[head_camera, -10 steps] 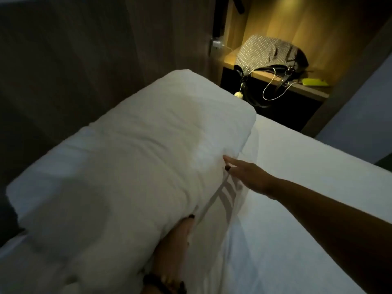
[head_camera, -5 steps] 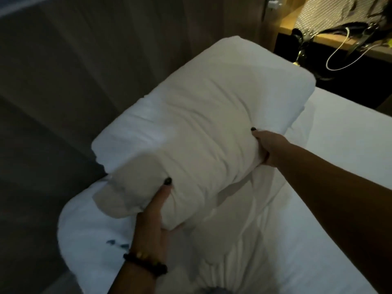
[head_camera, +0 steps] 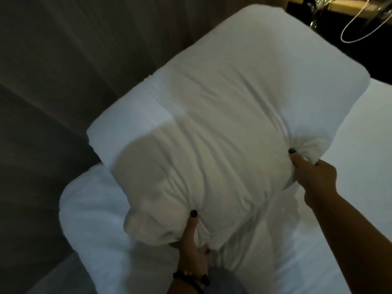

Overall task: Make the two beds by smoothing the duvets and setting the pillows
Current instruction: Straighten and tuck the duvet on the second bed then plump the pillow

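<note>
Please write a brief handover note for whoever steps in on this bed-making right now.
Left hand: grips the near left corner of the pillow.
Right hand: pinches its bunched right edge.
The pillow is held up over the bed, tilted, with a second white pillow or bundle beneath at left. The white sheet at right looks flat.
Done: pillow picked up.
Left: set this pillow at the bed's head, smooth the duvet; the other bed is out of view.

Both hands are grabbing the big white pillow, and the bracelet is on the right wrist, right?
Not quite. The head view shows the bracelet on the left wrist, not the right. The rest holds: the left hand and right hand both grip the big white pillow.
</note>
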`<state>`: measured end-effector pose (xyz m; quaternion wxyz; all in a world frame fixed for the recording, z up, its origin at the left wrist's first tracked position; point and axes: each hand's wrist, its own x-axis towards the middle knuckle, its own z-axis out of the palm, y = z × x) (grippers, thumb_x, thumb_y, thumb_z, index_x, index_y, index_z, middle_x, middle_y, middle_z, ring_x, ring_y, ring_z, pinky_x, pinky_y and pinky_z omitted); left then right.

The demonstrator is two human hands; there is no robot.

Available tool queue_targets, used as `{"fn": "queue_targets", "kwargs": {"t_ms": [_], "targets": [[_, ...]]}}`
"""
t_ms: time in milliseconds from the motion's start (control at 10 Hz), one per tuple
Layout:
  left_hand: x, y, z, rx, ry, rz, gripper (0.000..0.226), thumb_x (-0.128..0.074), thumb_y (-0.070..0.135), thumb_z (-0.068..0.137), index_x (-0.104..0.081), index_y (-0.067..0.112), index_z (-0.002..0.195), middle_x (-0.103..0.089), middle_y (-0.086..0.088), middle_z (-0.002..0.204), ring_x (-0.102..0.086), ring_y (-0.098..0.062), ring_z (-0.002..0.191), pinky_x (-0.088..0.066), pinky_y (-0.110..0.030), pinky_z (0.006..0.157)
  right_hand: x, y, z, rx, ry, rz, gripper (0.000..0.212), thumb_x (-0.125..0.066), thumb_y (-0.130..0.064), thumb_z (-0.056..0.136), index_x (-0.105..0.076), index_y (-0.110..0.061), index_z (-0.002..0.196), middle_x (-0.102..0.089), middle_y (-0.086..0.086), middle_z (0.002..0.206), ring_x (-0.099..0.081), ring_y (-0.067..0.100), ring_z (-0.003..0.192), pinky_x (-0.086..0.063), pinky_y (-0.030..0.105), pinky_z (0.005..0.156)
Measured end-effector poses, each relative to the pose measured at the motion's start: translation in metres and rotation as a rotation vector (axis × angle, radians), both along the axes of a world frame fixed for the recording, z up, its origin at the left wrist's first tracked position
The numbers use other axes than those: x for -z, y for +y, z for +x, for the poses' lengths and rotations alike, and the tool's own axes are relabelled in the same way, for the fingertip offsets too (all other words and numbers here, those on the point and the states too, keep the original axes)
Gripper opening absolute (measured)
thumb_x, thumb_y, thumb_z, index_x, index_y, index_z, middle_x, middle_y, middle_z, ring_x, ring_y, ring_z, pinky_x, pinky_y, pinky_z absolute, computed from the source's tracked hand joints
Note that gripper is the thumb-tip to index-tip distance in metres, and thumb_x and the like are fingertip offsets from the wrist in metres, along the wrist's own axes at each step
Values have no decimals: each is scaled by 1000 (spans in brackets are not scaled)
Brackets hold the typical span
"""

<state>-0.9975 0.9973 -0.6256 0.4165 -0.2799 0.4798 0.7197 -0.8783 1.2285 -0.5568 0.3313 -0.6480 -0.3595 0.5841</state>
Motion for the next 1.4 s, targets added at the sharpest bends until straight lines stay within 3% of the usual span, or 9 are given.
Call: {"fn": "queue_targets", "kwargs": {"t_ms": [200, 400, 600, 800, 900, 1000, 1100, 1200, 1400], "targets": [[-20, 14, 5, 26, -125, 173, 67, -79, 53, 62, -64, 24, 120, -61, -3, 128, -55, -35, 115, -51, -61, 80, 10, -9, -18, -256, 286, -384, 13, -56, -37, 86, -64, -27, 90, -65, 5, 96, -58, 30, 88, -54, 55, 70], [-40, 28, -41, 81, 5, -43, 31, -47, 28, 95, -63, 6, 111, -60, -1, 106, -60, -26, 82, -49, -41, 73, 16, -6, -61, -196, 575, -408, 20, -49, -33, 64, -31, -24, 65, -45, -1, 70, -46, 22, 77, -35, 39, 73], [-36, 24, -111, 215, 243, 84, 81, -96, 47, 21, -78, 19, 94, -71, -5, 110, -66, -22, 100, -54, -40, 88, 24, -13, -96, -237, 589, -378, 10, -44, -31, 81, -48, -24, 75, -56, 2, 83, -54, 23, 83, -47, 48, 78], [-21, 17, -35, 31, 27, -85, 87, -82, 57, 55, -55, 25, 131, -58, -4, 134, -53, -33, 122, -35, -62, 103, 42, -18, -70, -225, 457, -382, 19, -55, -25, 61, -37, -23, 55, -33, 4, 65, -36, 20, 65, -31, 31, 62], [-35, 15, -13, 81, 59, -345, 43, -40, 42, 97, -42, 29, 138, -48, 0, 132, -44, -28, 127, -30, -57, 107, 38, -11, -57, -229, 397, -335, 16, -51, -16, 70, -43, -21, 56, -39, -1, 60, -39, 17, 65, -39, 30, 62], [-51, 14, 1, -5, -11, -428, 59, -39, 53, 93, -40, 18, 140, -48, -3, 134, -40, -25, 133, -30, -45, 103, 27, -3, -54, -217, 241, -251, 55, -65, -25, 66, -54, -18, 120, -60, -6, 97, -57, 19, 93, -53, 37, 76], [-71, 7, 18, 561, 326, -697, 68, -51, 48, 84, -40, 9, 139, -49, -7, 137, -44, -25, 129, -38, -33, 96, 8, 2, -53, -232, 0, 9, 101, -76, -36, 67, -19, -25, 149, -41, 0, 140, -44, 27, 125, -45, 45, 100], [-102, 9, 9, 1123, 880, -845, 9, -55, 38, 91, -59, 43, 98, -62, 16, 90, -61, -13, 108, -43, -17, 75, -13, 19, -52, -305, -244, 324, 108, -75, -40, 63, -17, -14, 150, -27, 7, 151, -27, 29, 139, -31, 48, 113], [-189, 117, -87, 735, 2049, -753, 33, -47, 41, 87, -68, 22, 105, -72, -2, 92, -67, -21, 86, -52, -33, 76, -54, 122, -46, 7, 279, -204, 77, -71, -67, 65, -51, -25, 127, -59, -2, 110, -58, 19, 93, -51, 41, 80]]}}
